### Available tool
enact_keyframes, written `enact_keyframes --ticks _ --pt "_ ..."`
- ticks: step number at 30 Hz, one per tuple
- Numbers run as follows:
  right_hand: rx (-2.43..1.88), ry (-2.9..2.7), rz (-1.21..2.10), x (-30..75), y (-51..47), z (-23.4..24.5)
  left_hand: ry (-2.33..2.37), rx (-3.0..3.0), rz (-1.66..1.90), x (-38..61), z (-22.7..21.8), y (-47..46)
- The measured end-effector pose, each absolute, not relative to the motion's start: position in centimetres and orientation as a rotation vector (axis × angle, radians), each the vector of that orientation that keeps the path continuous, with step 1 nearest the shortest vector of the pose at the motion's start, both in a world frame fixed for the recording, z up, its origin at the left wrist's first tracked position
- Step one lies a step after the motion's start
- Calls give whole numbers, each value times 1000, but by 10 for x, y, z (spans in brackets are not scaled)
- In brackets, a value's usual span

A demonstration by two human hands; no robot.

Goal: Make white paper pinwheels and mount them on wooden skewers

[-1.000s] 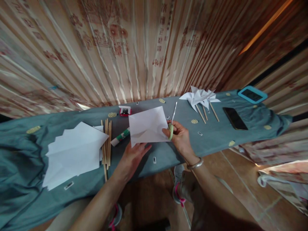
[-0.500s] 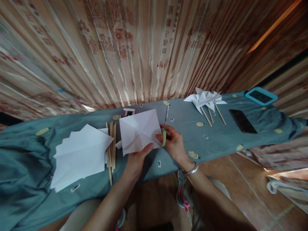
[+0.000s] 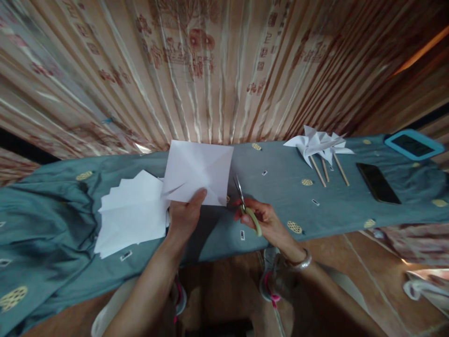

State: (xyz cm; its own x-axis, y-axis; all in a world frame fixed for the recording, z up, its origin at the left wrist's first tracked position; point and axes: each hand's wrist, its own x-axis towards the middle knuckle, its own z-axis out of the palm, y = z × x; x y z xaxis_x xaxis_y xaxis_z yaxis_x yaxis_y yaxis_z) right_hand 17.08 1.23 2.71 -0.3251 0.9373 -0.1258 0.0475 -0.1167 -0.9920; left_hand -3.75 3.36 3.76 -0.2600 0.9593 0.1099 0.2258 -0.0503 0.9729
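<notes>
My left hand (image 3: 185, 213) grips a square sheet of white paper (image 3: 199, 164) by its lower edge, thumb on top. Creases cross the sheet, and a slit shows near its lower left corner. In my right hand (image 3: 261, 217) is a pair of scissors (image 3: 249, 214) with light green handles, blades pointing up and away, apart from the sheet's right edge. To the left lies a fanned stack of white paper sheets (image 3: 135, 215). The wooden sticks beside it are almost wholly hidden behind the held sheet and my left hand.
Several white paper pinwheels (image 3: 317, 142) on wooden sticks lie at the back right. Further right are a black phone (image 3: 379, 183) and a blue-framed device (image 3: 414, 144). A green patterned cloth (image 3: 217, 234) covers the table, and a curtain (image 3: 217, 70) hangs behind it.
My left hand has lifted and turned the sheet, moving it left over the sticks. The scissors in my right hand have come away from the sheet and tilted. The view has shifted slightly.
</notes>
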Motion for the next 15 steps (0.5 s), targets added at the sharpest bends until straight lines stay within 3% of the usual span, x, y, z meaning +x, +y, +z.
enact_keyframes --ticks 5,15 --pt "-1100 -1594 1763 178 3 31 1605 1155 1449 -32 55 37" --pt "-1079 -1610 1847 177 4 23 1544 1124 1434 -28 44 38"
